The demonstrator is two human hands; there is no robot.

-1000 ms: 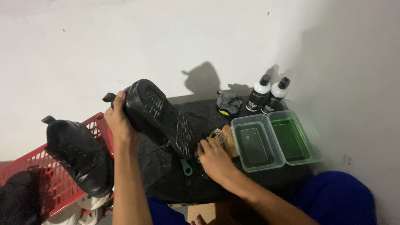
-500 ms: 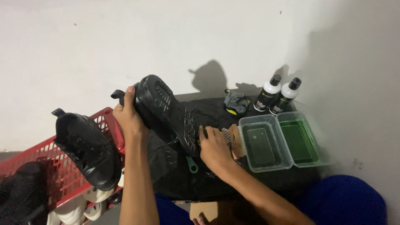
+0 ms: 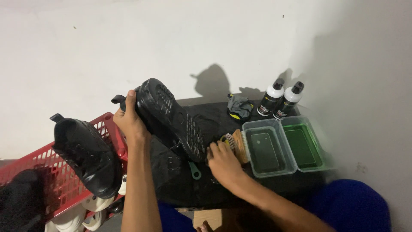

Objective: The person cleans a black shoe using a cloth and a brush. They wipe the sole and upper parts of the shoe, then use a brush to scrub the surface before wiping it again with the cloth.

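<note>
The left hand [image 3: 128, 122] is clamped on the heel of a black shoe [image 3: 169, 118] held sole-up, the shoe stretching toward four o'clock from it. The right hand [image 3: 224, 161] rests fingers-down at the shoe's toe, a wooden brush [image 3: 238, 145] just beside it at one o'clock; its grip cannot be told.

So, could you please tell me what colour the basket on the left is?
The basket is red, an open plastic grid, seen best in the head view.

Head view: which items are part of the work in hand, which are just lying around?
In use:
- left hand holding the black shoe, sole up
- right hand on the brush
- two tubs of liquid beside the brush

Lying about:
- two bottles
- grey cloth
- second shoe on the red basket
- green handle on the mat
</note>
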